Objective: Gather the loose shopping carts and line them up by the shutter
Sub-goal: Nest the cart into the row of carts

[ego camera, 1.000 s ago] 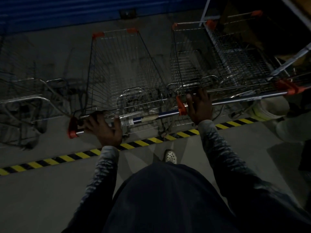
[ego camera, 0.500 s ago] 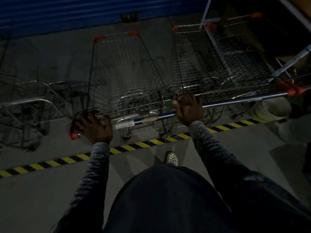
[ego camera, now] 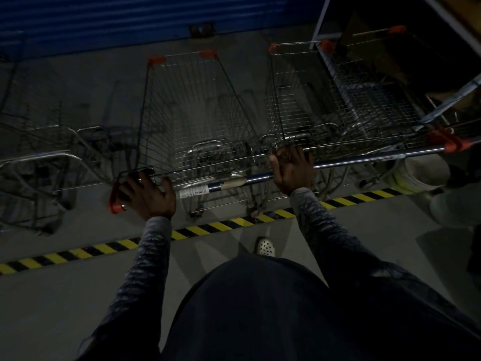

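Note:
A wire shopping cart with orange corner caps stands in front of me, its nose toward the blue shutter. My left hand grips the left end of its handle bar, beside the orange end cap. My right hand grips the bar's right end, where it meets the handle of the neighbouring cart. That second cart stands parallel on the right.
More carts sit in the dark at the left, and another cart lies beyond the right one. A yellow-black hazard stripe crosses the floor under the handles. A white bucket stands at the right, and a metal frame post rises behind.
My left hand slid left along the bar to the orange end cap. My right hand moved left from the neighbouring cart's handle to the junction of the two handles.

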`<state>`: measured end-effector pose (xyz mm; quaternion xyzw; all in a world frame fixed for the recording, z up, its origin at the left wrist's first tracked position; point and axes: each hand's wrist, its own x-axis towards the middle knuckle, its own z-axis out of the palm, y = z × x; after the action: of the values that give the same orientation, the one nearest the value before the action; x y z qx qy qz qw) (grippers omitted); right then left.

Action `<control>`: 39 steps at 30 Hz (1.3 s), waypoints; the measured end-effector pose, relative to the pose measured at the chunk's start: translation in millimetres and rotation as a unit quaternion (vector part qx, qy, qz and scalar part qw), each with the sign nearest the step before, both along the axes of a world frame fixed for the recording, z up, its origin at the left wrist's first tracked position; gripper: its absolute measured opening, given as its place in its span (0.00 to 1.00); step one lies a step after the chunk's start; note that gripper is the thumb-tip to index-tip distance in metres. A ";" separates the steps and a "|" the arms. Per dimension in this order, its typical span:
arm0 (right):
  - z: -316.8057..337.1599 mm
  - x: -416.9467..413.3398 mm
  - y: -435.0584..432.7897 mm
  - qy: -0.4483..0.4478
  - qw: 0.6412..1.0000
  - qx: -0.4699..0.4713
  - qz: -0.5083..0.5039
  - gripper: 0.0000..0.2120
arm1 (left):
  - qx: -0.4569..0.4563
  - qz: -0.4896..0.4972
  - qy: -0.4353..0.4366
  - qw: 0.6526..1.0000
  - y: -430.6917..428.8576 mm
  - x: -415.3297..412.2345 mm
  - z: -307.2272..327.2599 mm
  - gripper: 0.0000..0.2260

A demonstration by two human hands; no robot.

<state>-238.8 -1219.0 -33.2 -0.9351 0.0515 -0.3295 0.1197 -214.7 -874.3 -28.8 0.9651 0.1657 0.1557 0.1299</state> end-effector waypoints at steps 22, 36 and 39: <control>13.8 5.1 -45.8 0.012 0.958 0.280 0.059 0.29 | -0.019 0.019 -0.024 0.999 12.3 -6.7 -3.0 0.23; 24.5 -20.3 -33.6 0.033 0.956 0.291 -0.013 0.18 | -0.038 0.013 -0.041 0.998 9.9 -9.0 -3.4 0.24; 22.3 -16.3 -29.5 0.049 0.972 0.227 0.023 0.19 | -0.052 0.101 -0.030 0.993 35.4 -7.2 1.3 0.20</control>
<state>-255.1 -1248.5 -10.9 -0.8994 0.1091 -0.2604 0.3338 -221.9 -838.9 -27.6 0.9304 0.2661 0.1875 0.1687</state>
